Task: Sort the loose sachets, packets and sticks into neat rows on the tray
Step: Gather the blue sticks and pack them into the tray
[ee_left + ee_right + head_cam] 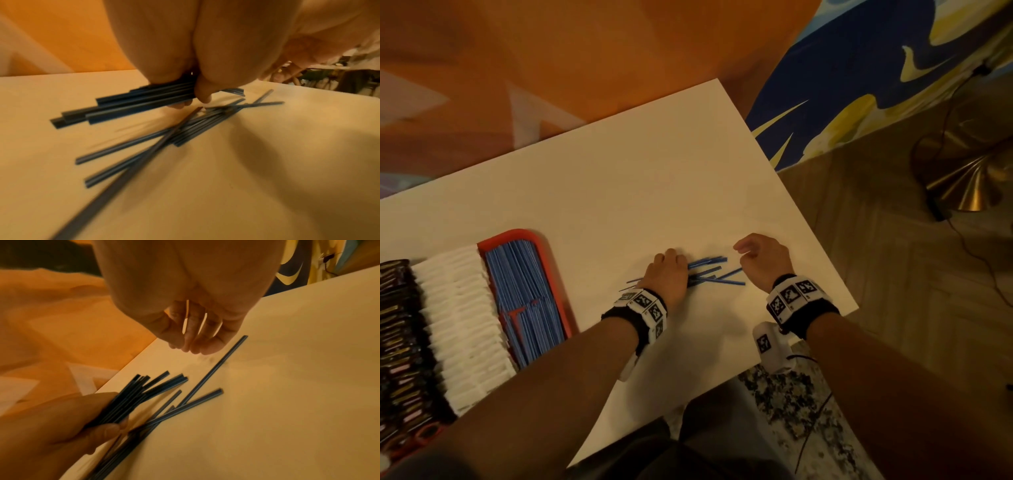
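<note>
Several thin blue sticks [717, 275] lie crossed on the white table [619, 192]. My left hand [669, 270] grips a bundle of blue sticks [131, 104] just above the loose ones [156, 146]; the same bundle [125, 399] shows in the right wrist view, held between thumb and fingers [107, 430]. My right hand [760, 255] hovers to the right of the pile, fingers [197, 340] loosely curled downward and holding nothing. A single long stick [218, 366] lies under it. The red tray [517, 236] at the left holds a row of blue sticks [524, 301].
Left of the blue row sit a row of white sachets [462, 325] and a row of dark packets [400, 342]. The table's right edge [822, 240] runs close to my right hand. A brass lamp base [962, 178] stands on the floor beyond it.
</note>
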